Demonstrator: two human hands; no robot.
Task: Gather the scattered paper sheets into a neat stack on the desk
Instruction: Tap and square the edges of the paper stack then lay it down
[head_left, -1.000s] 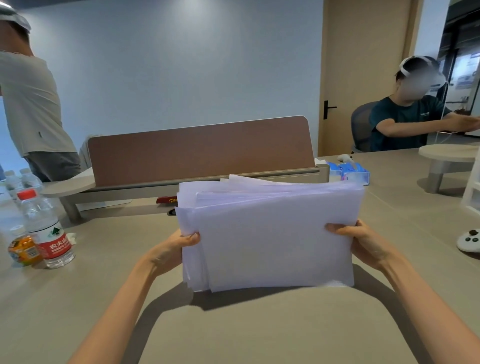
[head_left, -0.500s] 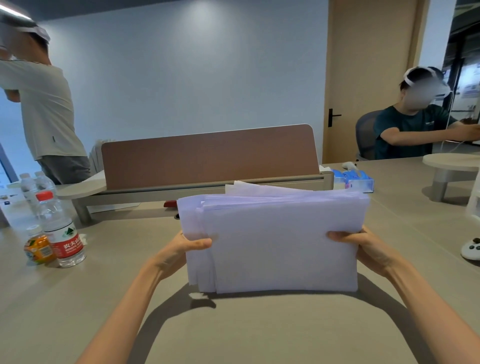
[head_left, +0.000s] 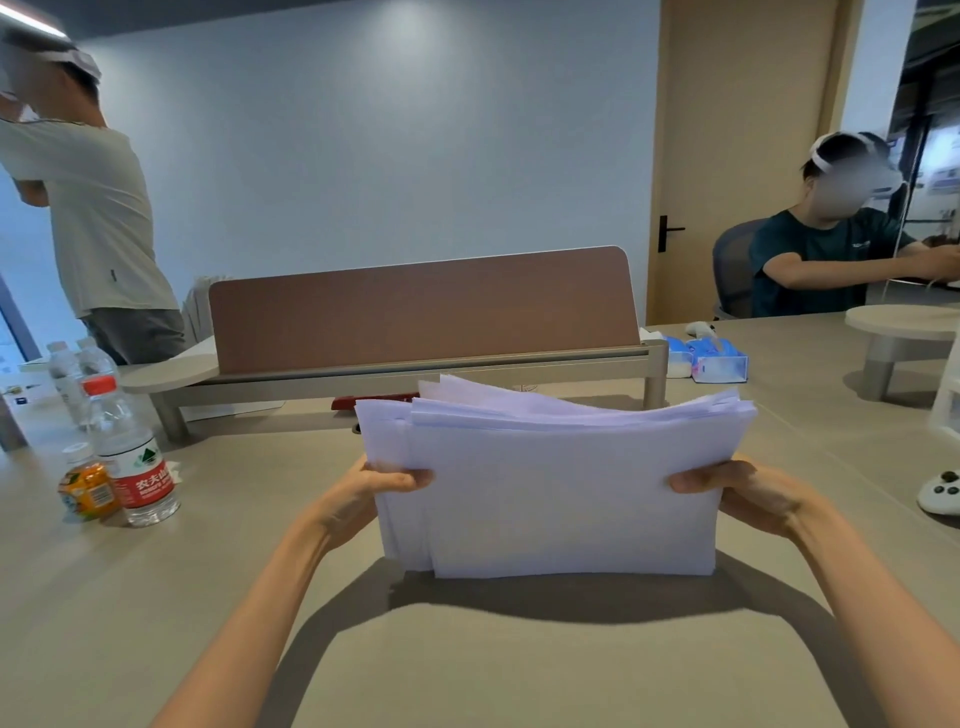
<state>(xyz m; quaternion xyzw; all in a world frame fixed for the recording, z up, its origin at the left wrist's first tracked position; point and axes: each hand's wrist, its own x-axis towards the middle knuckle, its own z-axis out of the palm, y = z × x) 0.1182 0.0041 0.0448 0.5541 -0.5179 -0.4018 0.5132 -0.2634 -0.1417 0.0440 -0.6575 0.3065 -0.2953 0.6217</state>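
1. The paper sheets are all in one bundle. It stands upright on its long lower edge over the middle of the counter, in front of the brown divider panel. I cannot tell whether that edge touches the surface or hangs just above it.
2. The left hand grasps the bundle's left side with its thumb across the front sheet. The right hand grasps the right side the same way, and the fingers behind are hidden.
3. The bundle is not square. Several sheets jut out to the left behind the front one, and the top edges fan and bow at uneven heights.
4. If the hands squeeze too hard while tapping, the offset sheets probably cannot slide level, so the stagger stays.
5. If the hold is too slack, or the bundle tips away, the back sheets could slip out towards the panel.
6. A hard tap could crease the lower corners, since the paper already bows.
7. Laid flat carelessly, the stack could shear sideways.
8. The water bottle near the counter's left edge stands well apart and looks like little hazard.
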